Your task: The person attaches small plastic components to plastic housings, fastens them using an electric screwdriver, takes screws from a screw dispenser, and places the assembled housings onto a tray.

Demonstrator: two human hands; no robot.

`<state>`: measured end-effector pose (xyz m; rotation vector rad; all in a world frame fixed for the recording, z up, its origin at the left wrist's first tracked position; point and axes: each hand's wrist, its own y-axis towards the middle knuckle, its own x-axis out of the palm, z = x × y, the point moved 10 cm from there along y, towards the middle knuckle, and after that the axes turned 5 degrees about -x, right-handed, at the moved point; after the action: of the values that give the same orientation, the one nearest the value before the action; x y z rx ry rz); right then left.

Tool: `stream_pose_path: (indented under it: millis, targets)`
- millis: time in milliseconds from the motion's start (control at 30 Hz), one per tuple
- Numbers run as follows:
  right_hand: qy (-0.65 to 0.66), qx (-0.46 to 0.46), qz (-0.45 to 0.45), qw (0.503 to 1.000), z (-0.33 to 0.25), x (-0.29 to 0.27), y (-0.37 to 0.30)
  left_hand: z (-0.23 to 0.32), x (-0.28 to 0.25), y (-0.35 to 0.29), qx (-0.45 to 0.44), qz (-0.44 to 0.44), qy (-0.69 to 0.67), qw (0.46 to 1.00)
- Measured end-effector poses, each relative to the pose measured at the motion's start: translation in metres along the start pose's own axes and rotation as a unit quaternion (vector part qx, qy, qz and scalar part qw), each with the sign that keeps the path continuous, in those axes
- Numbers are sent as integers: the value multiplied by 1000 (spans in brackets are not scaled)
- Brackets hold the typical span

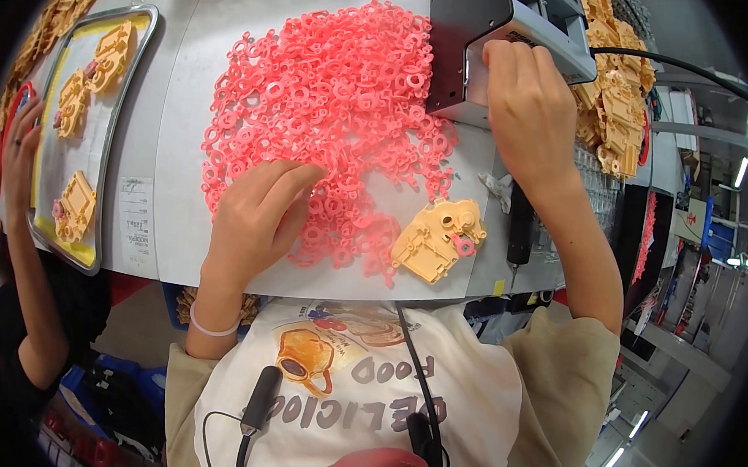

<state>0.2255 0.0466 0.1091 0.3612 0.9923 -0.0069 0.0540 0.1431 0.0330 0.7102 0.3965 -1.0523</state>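
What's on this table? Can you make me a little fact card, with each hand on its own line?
Left hand: the left hand is at the heap of pink plastic ring parts; I can't tell if it grips one
Right hand: the right hand, fingers curled, is at the black-and-grey machine; its grip is unclear
Near table edge: one tan plastic housing with a pink piece on it
Left side: metal tray with three tan housings; a co-worker's hand beside it
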Motion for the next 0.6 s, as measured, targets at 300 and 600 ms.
stream_pose_path:
  millis: [300, 600]
  targets:
    - [213, 77, 69, 972, 43, -16, -10, -1, 1, 1, -1, -5, 4, 1000]
    - [82, 91, -30, 992, 33, -7, -7, 2, 1, -1, 3, -8, 9, 1000]
